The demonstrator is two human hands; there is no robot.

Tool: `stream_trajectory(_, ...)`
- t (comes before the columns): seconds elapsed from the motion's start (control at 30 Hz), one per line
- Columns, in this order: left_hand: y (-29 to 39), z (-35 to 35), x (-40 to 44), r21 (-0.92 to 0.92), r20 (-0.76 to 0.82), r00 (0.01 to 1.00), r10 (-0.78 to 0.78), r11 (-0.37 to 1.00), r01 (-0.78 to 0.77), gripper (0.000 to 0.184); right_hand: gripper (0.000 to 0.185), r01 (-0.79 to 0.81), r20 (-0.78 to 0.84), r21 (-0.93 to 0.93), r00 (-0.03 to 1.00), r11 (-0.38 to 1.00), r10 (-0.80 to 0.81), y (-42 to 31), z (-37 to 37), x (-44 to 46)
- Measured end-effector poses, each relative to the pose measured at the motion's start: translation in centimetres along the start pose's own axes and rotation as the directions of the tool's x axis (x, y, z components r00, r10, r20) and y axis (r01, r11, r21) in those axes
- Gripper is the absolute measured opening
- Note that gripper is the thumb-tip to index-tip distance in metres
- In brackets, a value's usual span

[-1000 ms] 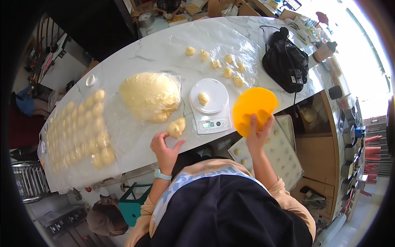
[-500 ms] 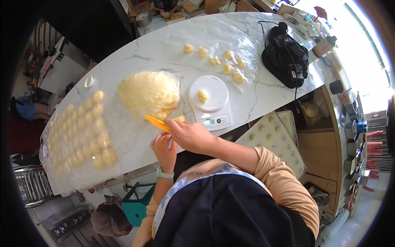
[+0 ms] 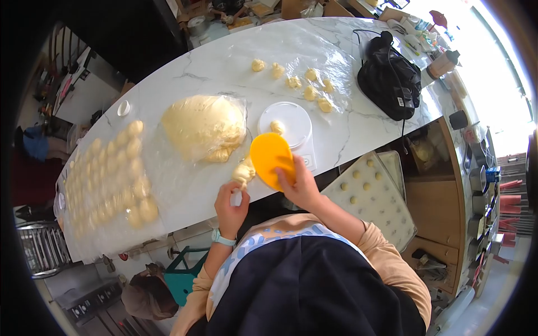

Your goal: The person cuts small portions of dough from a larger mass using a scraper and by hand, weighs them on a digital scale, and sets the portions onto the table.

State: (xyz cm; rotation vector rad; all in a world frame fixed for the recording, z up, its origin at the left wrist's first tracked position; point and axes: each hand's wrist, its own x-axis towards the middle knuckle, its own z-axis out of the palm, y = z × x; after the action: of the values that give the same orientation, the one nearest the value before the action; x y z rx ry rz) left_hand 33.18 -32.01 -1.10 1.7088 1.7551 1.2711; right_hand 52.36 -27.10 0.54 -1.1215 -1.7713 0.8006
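Head view, only one. Grips yellow scraper (image 3: 272, 152) in right hand (image 3: 304, 187), thumb on near face, other fingers mostly behind, closed on lower right edge; likely held so to leave opposite rim free. Tilts its broad face up, over near part of kitchen scale (image 3: 298, 119), hiding display and part of buttons.

Brings left hand (image 3: 231, 210) to near end of small dough piece (image 3: 243, 169): fingers bent, thumb a little apart, only partly open. Touching at tips; firm pinch or light contact, cannot tell. Probably there to steady dough beside scraper. Locate this piece near table edge, just left of scraper, between big dough mass (image 3: 202, 126) and scale, likely within short reach of both hands. Contact between scraper and dough, cannot tell.

Note one dough lump (image 3: 276, 126) on scale plate, partly behind scraper rim; presumably there for weighing. See big mass in loose clear plastic, maybe against drying, with lower end bulging toward small piece. Farther left, close rows of rounded dough (image 3: 135, 129), seemingly under plastic too. On far side, loose lumps (image 3: 258, 65) on clear sheet (image 3: 335, 56), spaced apart, likely against sticking. Black bag (image 3: 386, 81) beyond, to right. Below table (image 3: 188, 75) level, tray (image 3: 381, 213) with small rounds, right side.
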Motion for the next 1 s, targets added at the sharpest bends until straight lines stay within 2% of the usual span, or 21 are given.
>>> stream_trajectory(0.03,-0.6,0.0,0.1,0.087,0.001,0.999,0.053,0.995,-0.052,0.017,0.037,0.031,-0.069,-0.012,0.997,0.999,-0.031,-0.3,-0.4,0.5)
stream_trajectory(0.1,-1.8,-0.3,0.2,0.26,0.019,0.988,0.153,0.953,-0.153,0.019,0.036,0.043,0.01,-0.004,0.999,0.999,-0.043,-1.1,-0.8,1.4)
stream_trajectory(0.13,-2.1,-0.3,-0.1,0.277,0.006,0.989,0.146,0.95,-0.142,0.019,0.036,0.049,0.052,0.002,0.997,0.999,-0.049,-1.6,-0.9,1.8)
stream_trajectory(0.23,-2.2,-0.9,-0.8,0.334,-0.027,0.989,0.144,0.934,-0.127,0.019,0.035,0.021,0.36,-0.052,0.933,0.998,-0.001,-3.9,-0.4,4.0)
stream_trajectory(0.3,-3.1,-1.1,-1.1,0.367,-0.043,0.983,0.181,0.918,-0.153,0.019,0.035,0.091,0.506,-0.149,0.862,0.985,-0.003,-5.4,1.1,6.0)
stream_trajectory(0.33,-3.3,-1.2,-1.2,0.31,-0.049,0.987,0.151,0.942,-0.129,0.018,0.034,0.135,0.573,-0.195,0.82,0.972,0.001,-5.9,2.1,6.6)
stream_trajectory(0.4,-3.5,-1.3,-1.7,0.189,-0.058,0.994,0.09,0.979,-0.078,0.017,0.032,0.313,0.597,-0.224,0.793,0.923,-0.124,-4.6,5.6,5.9)
stream_trajectory(0.43,-3.3,-1.5,-2.0,0.132,-0.046,0.999,-0.023,0.991,0.028,0.018,0.031,0.399,0.61,-0.233,0.77,0.887,-0.186,-3.5,7.1,5.1)
stream_trajectory(0.5,-2.4,-1.9,-2.1,0.023,0.003,0.973,-0.232,0.972,0.232,0.02,0.028,0.415,0.428,-0.086,0.836,0.906,-0.343,-1.1,8.0,2.3)
stream_trajectory(0.53,-2.3,-1.8,-1.3,-0.019,-0.055,0.986,-0.155,0.988,0.155,0.019,0.027,0.446,0.322,-0.022,0.85,0.895,-0.416,-0.2,7.4,1.7)
stream_trajectory(0.57,-2.1,-1.7,-0.8,-0.056,-0.11,0.99,-0.089,0.995,0.083,0.018,0.025,0.21,0.348,-0.089,0.923,0.974,-0.167,-0.5,6.2,1.1)
stream_trajectory(0.6,-1.0,-1.9,-0.5,-0.089,-0.151,0.988,-0.032,0.996,0.019,0.017,0.024,-0.055,0.354,-0.162,0.929,0.985,0.11,-0.9,4.8,0.3)
stream_trajectory(0.63,0.3,-1.3,0.5,-0.238,-0.208,0.975,-0.082,0.971,0.03,0.014,0.026,0.039,0.19,-0.074,0.981,0.996,-0.024,0.0,3.8,-0.1)
stream_trajectory(0.67,0.5,-0.7,1.6,-0.211,-0.152,0.988,-0.033,0.977,0.0,0.012,0.029,0.152,0.011,-0.01,0.988,0.988,-0.152,0.9,2.7,-0.2)
stream_trajectory(0.73,0.8,0.5,3.9,-0.165,-0.031,0.997,0.071,0.983,-0.075,0.01,0.027,0.119,-0.284,-0.016,0.951,0.993,-0.119,0.5,0.3,0.4)
stream_trajectory(0.77,1.7,1.4,5.4,-0.209,0.036,0.995,0.092,0.974,-0.082,0.01,0.027,0.07,-0.363,-0.005,0.929,0.998,-0.067,-0.2,-0.9,0.8)
stream_trajectory(0.8,2.7,2.6,6.8,-0.251,0.102,0.988,0.115,0.964,-0.087,0.012,0.028,0.024,-0.438,0.012,0.899,1.0,-0.016,-0.6,-2.0,1.2)
stream_trajectory(0.9,3.6,6.1,10.2,-0.122,0.123,0.923,0.366,0.928,-0.352,0.019,0.03,-0.011,-0.519,0.001,0.855,1.0,0.01,-0.5,-4.4,1.1)
stream_trajectory(1.0,3.6,7.0,10.7,0.099,0.075,0.932,0.354,0.928,-0.36,0.023,0.031,-0.04,-0.577,0.013,0.816,0.999,0.04,-0.1,-6.2,0.2)
